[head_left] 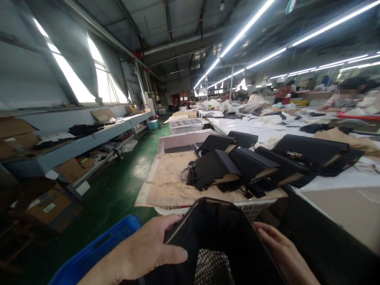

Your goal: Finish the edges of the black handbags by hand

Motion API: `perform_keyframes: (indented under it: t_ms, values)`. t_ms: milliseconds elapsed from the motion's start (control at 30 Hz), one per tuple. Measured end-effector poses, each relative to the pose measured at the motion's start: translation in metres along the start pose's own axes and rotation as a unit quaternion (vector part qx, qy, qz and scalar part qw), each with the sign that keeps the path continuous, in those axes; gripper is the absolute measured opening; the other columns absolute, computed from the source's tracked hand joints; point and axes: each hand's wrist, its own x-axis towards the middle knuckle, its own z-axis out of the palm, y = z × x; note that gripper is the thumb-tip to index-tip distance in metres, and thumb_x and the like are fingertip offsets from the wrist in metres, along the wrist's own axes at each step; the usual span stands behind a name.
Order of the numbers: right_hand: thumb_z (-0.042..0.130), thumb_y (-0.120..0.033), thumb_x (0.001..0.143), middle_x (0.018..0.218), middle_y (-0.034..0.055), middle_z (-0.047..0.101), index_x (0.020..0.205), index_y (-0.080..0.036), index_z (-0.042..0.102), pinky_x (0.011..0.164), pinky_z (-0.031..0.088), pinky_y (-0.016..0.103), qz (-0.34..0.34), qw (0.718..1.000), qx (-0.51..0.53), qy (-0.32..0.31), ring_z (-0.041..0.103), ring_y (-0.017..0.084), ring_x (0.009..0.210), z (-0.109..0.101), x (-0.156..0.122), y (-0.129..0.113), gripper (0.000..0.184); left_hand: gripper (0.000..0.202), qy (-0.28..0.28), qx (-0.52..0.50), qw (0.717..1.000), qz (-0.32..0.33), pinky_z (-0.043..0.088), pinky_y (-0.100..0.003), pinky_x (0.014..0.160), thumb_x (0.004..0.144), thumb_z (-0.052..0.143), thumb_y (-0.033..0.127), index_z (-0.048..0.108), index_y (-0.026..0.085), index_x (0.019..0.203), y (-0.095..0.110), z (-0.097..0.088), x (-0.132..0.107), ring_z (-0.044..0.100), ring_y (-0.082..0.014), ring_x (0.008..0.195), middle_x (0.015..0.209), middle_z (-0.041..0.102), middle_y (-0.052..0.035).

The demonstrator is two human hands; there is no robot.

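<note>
Between my hands is a black handbag (237, 225), its mouth facing up toward me. A patch of black-and-white checked cloth (212, 267) shows inside it. My left hand (145, 247) grips the bag's left wall, thumb on the inner side and fingers behind. At the right wall, my right hand (280, 247) is closed against the outside; part of its grip is hidden behind the bag. Just beyond, several black handbags lie on a worn board, the nearest bag (213, 168) with a wrapped handle (186, 173) pointing left.
The worn board (160, 182) rests on a white plastic basket (252, 209). A blue crate (95, 249) stands at lower left on the green floor. A long white worktable (234, 124) runs along the right. Cardboard boxes (50, 202) and a shelf (89, 144) line the left; people sit farther back.
</note>
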Motion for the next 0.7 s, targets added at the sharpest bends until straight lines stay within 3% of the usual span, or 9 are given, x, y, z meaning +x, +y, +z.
perform_keyframes:
  t_ms: [67,133,200,300,400,567,700]
  values:
    - [0.063,-0.053,0.088,0.11,0.0045,0.074,0.107,-0.028,0.07,0.086,0.058,0.04,-0.037,0.999,-0.011,0.016,0.067,0.031,0.106,-0.01,0.009,-0.024,0.033,0.045,-0.026,-0.015,0.999,-0.012,0.05,-0.028,0.073,0.069,0.072,0.023,0.068,0.018,0.114,-0.004,0.005,0.009,0.064,-0.0231,0.085,0.089,0.072,-0.0005]
    - [0.06,-0.047,0.092,0.118,0.004,0.071,0.106,-0.028,0.071,0.098,0.051,0.04,-0.131,0.985,-0.098,-0.051,0.065,0.028,0.111,-0.01,0.012,-0.058,0.026,0.046,-0.038,-0.028,0.999,-0.006,0.05,-0.028,0.073,0.068,0.073,0.024,0.068,0.018,0.113,-0.008,0.011,0.016,0.063,-0.0223,0.083,0.088,0.071,-0.0002]
    - [0.061,-0.041,0.094,0.125,0.0032,0.065,0.102,-0.029,0.072,0.104,0.045,0.038,-0.248,0.936,-0.194,-0.156,0.061,0.025,0.116,0.004,0.015,-0.089,0.018,0.045,-0.05,-0.04,0.998,-0.001,0.048,-0.026,0.072,0.069,0.073,0.023,0.067,0.018,0.113,-0.01,0.015,0.02,0.061,-0.0201,0.08,0.085,0.069,0.001]
    - [0.073,-0.032,0.086,0.131,0.0062,0.06,0.101,-0.025,0.071,0.106,0.041,0.039,-0.342,0.854,-0.303,-0.249,0.055,0.026,0.122,0.034,0.026,-0.115,0.016,0.04,-0.062,-0.046,0.997,-0.012,0.042,-0.021,0.062,0.07,0.071,0.02,0.068,0.018,0.11,-0.009,0.015,0.018,0.055,-0.0145,0.069,0.08,0.065,0.0034]
    - [0.082,-0.027,0.078,0.122,0.0061,0.064,0.094,-0.022,0.071,0.102,0.041,0.038,-0.345,0.816,-0.359,-0.294,0.059,0.026,0.114,0.059,0.042,-0.121,0.02,0.035,-0.057,-0.019,0.998,-0.027,0.036,-0.018,0.055,0.068,0.07,0.013,0.069,0.018,0.102,-0.003,0.01,0.014,0.049,-0.0118,0.066,0.081,0.064,0.0051]
    - [0.083,-0.031,0.075,0.096,0.0005,0.071,0.089,-0.023,0.072,0.08,0.045,0.031,-0.284,0.807,-0.397,-0.333,0.066,0.023,0.092,0.08,0.057,-0.126,0.02,0.039,-0.012,0.029,0.997,-0.073,0.043,-0.019,0.068,0.066,0.067,0.009,0.072,0.022,0.103,0.005,-0.001,0.01,0.056,-0.0156,0.079,0.086,0.068,0.0071]
    - [0.079,-0.03,0.079,0.091,-0.0006,0.07,0.075,-0.022,0.071,0.078,0.043,0.028,-0.27,0.809,-0.37,-0.367,0.066,0.021,0.088,0.091,0.063,-0.125,0.012,0.033,-0.019,0.049,0.993,-0.103,0.044,-0.02,0.064,0.067,0.071,0.016,0.072,0.021,0.099,-0.01,-0.012,0.011,0.058,-0.018,0.079,0.086,0.069,0.0049]
